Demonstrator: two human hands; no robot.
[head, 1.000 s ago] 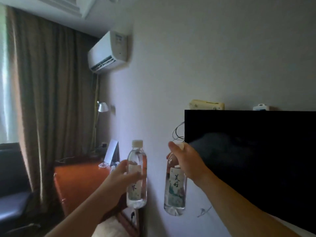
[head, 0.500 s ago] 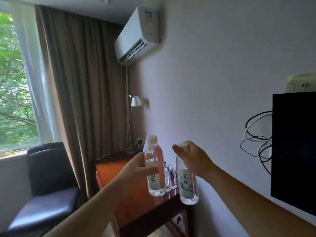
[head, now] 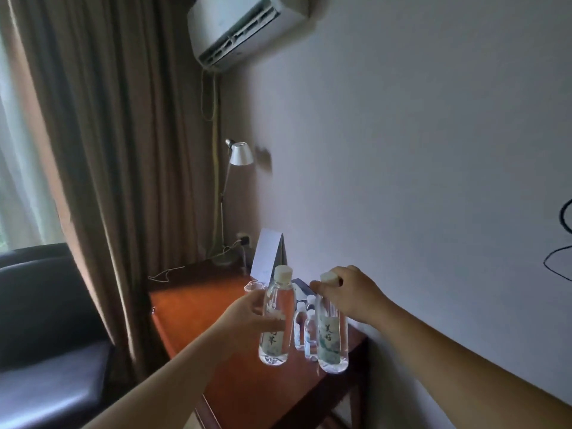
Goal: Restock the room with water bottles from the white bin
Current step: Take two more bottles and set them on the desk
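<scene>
Bottles full of water, probably weighty and slick: left hand (head: 247, 314) wraps one bottle (head: 276, 320) mid-body; right hand (head: 349, 294) pinches the other bottle (head: 331, 339) near its cap, both low in the frame's centre above the counter (head: 192, 308).

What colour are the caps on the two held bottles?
Both caps are off-white, seen in the head view.

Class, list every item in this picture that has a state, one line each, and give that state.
Left hand: grips the left clear plastic water bottle, upright, capped.
Right hand: holds the right clear plastic water bottle by its top, upright.
Small clear bottles: standing on the reddish wooden desk.
Silver desk lamp: appears unlit.
</scene>
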